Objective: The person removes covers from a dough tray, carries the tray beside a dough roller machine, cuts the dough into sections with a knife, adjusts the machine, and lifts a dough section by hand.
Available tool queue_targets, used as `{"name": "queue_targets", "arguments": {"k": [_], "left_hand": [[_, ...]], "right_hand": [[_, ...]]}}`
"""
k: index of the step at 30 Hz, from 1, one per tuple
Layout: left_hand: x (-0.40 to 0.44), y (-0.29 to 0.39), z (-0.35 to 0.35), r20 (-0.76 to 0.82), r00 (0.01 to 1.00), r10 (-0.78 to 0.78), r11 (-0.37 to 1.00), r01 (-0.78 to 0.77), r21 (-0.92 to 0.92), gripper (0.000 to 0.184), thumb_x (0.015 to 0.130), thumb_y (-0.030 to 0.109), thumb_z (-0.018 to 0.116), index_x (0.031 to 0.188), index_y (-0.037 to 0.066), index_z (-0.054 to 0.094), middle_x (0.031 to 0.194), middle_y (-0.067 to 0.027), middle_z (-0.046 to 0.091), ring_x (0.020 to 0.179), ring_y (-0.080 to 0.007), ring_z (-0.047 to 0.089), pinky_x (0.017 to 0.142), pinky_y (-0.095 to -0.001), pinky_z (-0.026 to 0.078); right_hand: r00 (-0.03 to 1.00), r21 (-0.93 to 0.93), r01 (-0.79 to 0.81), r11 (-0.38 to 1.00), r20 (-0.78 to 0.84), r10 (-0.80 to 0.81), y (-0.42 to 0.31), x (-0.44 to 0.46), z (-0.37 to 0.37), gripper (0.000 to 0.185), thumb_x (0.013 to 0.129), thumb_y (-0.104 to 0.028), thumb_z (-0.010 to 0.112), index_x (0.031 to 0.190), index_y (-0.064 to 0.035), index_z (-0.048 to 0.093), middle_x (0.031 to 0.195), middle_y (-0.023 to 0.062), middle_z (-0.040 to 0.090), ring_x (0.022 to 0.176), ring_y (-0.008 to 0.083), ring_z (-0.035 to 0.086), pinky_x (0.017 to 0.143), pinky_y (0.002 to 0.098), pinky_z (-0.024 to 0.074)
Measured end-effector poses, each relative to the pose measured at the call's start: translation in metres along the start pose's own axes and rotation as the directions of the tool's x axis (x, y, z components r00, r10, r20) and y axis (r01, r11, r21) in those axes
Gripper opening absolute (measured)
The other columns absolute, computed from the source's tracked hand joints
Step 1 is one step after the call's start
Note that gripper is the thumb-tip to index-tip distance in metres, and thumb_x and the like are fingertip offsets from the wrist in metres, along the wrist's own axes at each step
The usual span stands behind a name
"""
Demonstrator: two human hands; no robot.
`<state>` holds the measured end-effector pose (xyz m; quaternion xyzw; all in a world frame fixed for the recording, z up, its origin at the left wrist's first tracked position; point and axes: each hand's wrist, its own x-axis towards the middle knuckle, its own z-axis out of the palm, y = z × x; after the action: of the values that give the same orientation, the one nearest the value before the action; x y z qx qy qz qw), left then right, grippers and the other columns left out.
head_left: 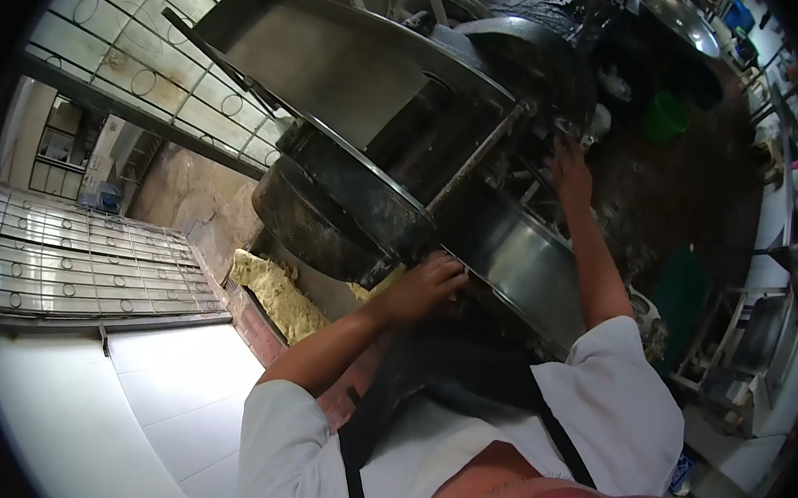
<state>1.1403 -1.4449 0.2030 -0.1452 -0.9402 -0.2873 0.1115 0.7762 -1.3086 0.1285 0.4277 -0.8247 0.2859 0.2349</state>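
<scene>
A large metal machine (380, 181) with a steel tray (312, 61) on top and a shiny steel chute (529, 258) below stands before me. My left hand (431, 286) is at its near lower corner, with fingers curled together against the edge; what they hold, if anything, is hidden. My right hand (567, 168) reaches up along the machine's right side, close to small metal parts. Its fingertips are dark and blurred, so their grip is unclear. A dark apron (444, 366) covers my front.
Yellowish lumpy material (277, 294) lies left of the machine. A barred window (94, 261) and white tiled surface (182, 384) are at left. A green container (666, 117) stands at the right, with a metal rack (738, 336) lower down. A wheel (437, 4) is behind the machine.
</scene>
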Motion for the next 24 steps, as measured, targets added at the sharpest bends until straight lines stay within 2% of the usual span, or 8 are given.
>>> {"name": "queue_targets", "arguments": {"k": [3,5,9,11,13,15,21,24], "left_hand": [[0.019,-0.003,-0.016,0.22,0.962,-0.165,0.982,0.182,-0.056,0.043,0.085,0.021,0.062,0.125,0.005,0.056,0.121,-0.0186,0.056,0.117,-0.037,0.053,0.096,-0.0466,0.046],[0.043,0.001,-0.016,0.462,0.836,-0.297,0.949,0.314,0.043,0.043,0.085,0.022,0.062,0.125,0.005,0.056,0.12,-0.0177,0.057,0.115,-0.0364,0.054,0.093,-0.0457,0.048],[0.046,-0.004,0.005,0.458,0.787,-0.414,0.906,0.404,0.126,0.046,0.085,0.024,0.063,0.126,0.005,0.054,0.122,-0.0171,0.056,0.115,-0.0356,0.054,0.094,-0.0466,0.048],[0.025,-0.001,0.006,0.228,0.924,-0.307,0.952,0.294,0.09,0.05,0.083,0.023,0.065,0.128,0.004,0.052,0.126,-0.0181,0.053,0.119,-0.0362,0.052,0.099,-0.0491,0.044],[0.003,0.009,-0.003,0.039,0.998,-0.044,0.988,0.038,0.149,0.058,0.078,0.02,0.07,0.129,0.002,0.05,0.129,-0.0199,0.05,0.123,-0.0377,0.049,0.106,-0.0525,0.038],[-0.009,-0.002,0.0,0.059,0.998,0.017,0.993,-0.024,0.117,0.066,0.077,0.021,0.072,0.134,0.002,0.046,0.137,-0.0201,0.044,0.128,-0.0384,0.045,0.11,-0.0549,0.033],[-0.017,-0.023,0.011,0.027,0.994,0.103,0.993,-0.105,0.057,0.063,0.081,0.021,0.067,0.137,0.002,0.044,0.14,-0.0219,0.042,0.129,-0.04,0.044,0.109,-0.0544,0.035],[-0.01,-0.019,0.009,0.059,0.998,-0.02,1.0,0.02,0.012,0.055,0.086,0.018,0.061,0.136,0.002,0.046,0.135,-0.0226,0.047,0.126,-0.0376,0.047,0.105,-0.0504,0.039]], "right_hand": [[0.982,0.349,-0.152,0.925,-0.057,0.183,0.011,0.001,0.02,0.042,0.095,-0.024,0.061,0.132,-0.006,0.055,0.1,0.0175,0.068,0.091,0.0348,0.066,0.078,0.0406,0.0523],[0.734,0.485,-0.676,0.555,0.369,0.571,0.016,0.026,0.025,0.043,0.094,-0.024,0.061,0.132,-0.005,0.055,0.095,0.0172,0.067,0.088,0.0353,0.066,0.077,0.0417,0.0524],[0.33,0.46,-0.886,-0.053,0.706,0.626,0.012,0.035,0.014,0.046,0.094,-0.024,0.063,0.133,-0.0027,0.053,0.102,0.0204,0.064,0.092,0.0355,0.065,0.078,0.043,0.0516],[0.73,0.459,-0.67,0.583,0.267,0.629,-0.014,0.017,-0.001,0.048,0.093,-0.024,0.064,0.135,-0.0031,0.052,0.116,0.0224,0.059,0.1,0.0364,0.062,0.081,0.0442,0.0507],[0.95,0.219,-0.306,0.927,0.001,0.314,-0.023,0.001,-0.008,0.049,0.093,-0.023,0.064,0.135,-0.0035,0.051,0.128,0.0232,0.053,0.106,0.0375,0.06,0.083,0.0452,0.0497],[0.997,-0.023,0.066,0.998,-0.034,-0.067,-0.014,-0.003,-0.012,0.05,0.092,-0.023,0.064,0.136,-0.0039,0.05,0.138,0.0229,0.046,0.111,0.0388,0.057,0.085,0.0461,0.0489],[0.994,0.076,-0.062,0.995,0.098,0.055,0.008,-0.008,0.005,0.045,0.094,-0.022,0.061,0.134,-0.0056,0.053,0.129,0.0206,0.055,0.101,0.0397,0.06,0.082,0.0488,0.0492],[0.955,0.126,-0.292,0.948,0.084,0.283,0.043,-0.007,0.05,0.035,0.098,-0.027,0.055,0.122,-0.0015,0.059,0.099,0.0207,0.065,0.082,0.0393,0.063,0.071,0.048,0.05]]}}
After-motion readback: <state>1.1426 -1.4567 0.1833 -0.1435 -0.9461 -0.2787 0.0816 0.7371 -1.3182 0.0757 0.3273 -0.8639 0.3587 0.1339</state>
